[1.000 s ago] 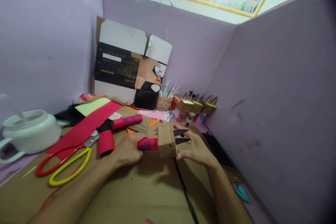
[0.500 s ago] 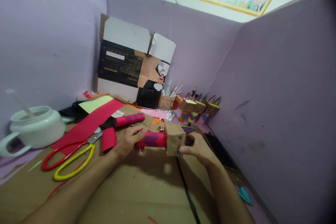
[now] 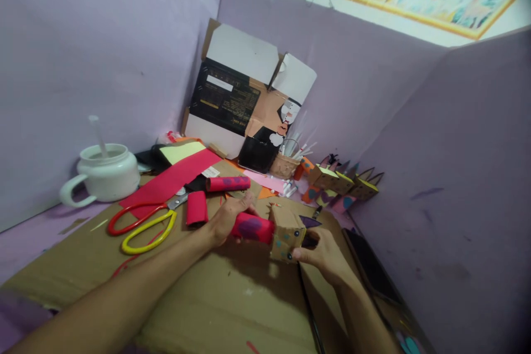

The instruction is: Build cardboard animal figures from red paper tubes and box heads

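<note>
Lilac partition walls (image 3: 83, 38) enclose a cardboard-covered table (image 3: 232, 310)

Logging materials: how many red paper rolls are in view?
3: a spotted roll in the left hand, its end at the cardboard box the right hand holds; a short roll beside the scissors; a longer roll behind that. More may be hidden.

Paper-wrapped red tube (image 3: 253, 228) with one dark purple spot on its side; nearly level, sloping slightly down to the right. Small brown cardboard box (image 3: 285, 238) set against the tube's right end, tipped at an angle, marked with small blue and dark dots. Purple pointed piece (image 3: 309, 222) projecting from the box's far side. Both just above the cardboard sheet (image 3: 232, 298).
</note>
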`<state>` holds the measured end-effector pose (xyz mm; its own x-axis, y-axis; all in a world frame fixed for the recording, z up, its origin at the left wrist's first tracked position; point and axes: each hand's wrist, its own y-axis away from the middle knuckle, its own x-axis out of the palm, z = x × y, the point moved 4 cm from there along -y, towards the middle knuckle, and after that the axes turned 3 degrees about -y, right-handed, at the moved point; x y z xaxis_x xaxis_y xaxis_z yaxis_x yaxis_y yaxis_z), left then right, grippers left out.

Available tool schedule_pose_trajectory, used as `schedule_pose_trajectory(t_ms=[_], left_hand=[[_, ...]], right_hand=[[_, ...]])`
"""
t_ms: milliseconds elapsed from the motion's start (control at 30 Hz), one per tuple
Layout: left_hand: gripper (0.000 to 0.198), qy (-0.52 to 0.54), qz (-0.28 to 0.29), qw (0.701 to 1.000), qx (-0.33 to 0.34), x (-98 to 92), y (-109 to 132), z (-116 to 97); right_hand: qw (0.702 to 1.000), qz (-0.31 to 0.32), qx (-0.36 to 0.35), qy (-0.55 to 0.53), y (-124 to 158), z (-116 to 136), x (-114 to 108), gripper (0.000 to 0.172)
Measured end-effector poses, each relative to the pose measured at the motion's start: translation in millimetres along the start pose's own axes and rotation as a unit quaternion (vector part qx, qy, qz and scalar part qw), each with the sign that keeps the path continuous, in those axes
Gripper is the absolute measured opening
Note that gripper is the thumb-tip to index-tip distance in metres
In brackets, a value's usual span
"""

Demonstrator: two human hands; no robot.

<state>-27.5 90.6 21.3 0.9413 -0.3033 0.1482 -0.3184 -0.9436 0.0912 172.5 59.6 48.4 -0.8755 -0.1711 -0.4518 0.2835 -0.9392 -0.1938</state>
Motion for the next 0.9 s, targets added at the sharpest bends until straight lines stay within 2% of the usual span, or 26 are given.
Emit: schedule_pose_trajectory(t_ms=[300,567,767,900], left_hand=[[0.054,-0.015,-0.027,0.999,-0.008,-0.1,2.2,3.0],[0.054,-0.018,-0.024,0.999,-0.015,0.2,3.8,2.4],[0.055,-0.011,-0.017,1.0,-0.02,1.8,1.6,3.0],[0.054,0.04,-0.015,0.999,0.0,-4.4,-6.7,-1.3]], right_hand=[[1.0,-0.007,0.001,-0.005,0.4,-5.4,5.6,0.037],[1.0,-0.001,-0.001,-0.021,0.7,-6.6,5.7,0.029],[1.0,0.008,0.005,-0.025,0.9,-5.0,7.6,0.034],[0.999,-0.005,0.027,-0.019,0.0,-13.4,-4.0,0.048]])
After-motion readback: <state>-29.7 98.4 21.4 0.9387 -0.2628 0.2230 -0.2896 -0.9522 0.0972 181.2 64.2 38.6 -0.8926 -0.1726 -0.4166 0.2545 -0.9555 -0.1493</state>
